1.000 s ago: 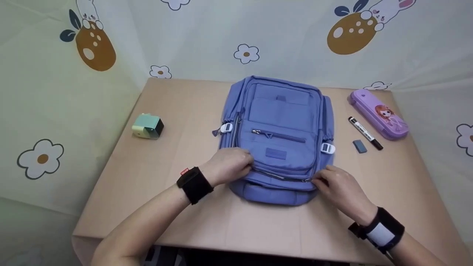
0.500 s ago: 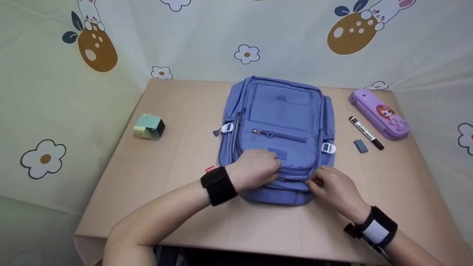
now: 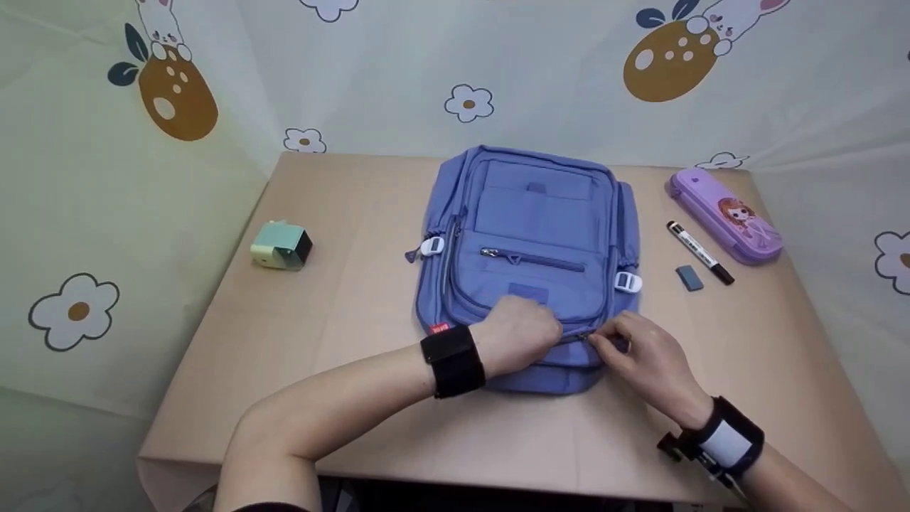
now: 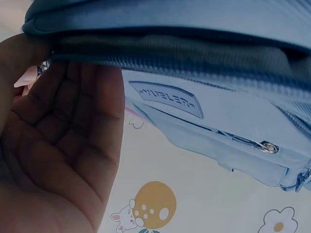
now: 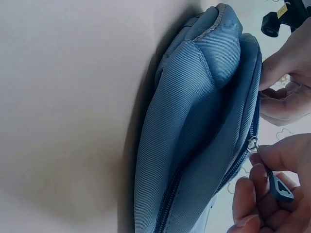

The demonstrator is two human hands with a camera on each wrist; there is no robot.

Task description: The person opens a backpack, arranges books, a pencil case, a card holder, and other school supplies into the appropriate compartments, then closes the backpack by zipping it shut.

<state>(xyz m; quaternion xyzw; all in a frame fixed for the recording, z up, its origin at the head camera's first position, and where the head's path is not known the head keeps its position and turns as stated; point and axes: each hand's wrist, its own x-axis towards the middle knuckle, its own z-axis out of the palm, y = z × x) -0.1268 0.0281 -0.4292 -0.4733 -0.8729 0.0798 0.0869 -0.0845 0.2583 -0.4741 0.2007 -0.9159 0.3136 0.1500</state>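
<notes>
The left hand pinches the blue bag beside its zip. The right hand pinches the zip pull. The bag's label seems to say YUELER.

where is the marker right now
In the head view, the marker lies on the right side of the table, right of the blue backpack, between the purple case and the small blue-grey block.
</notes>
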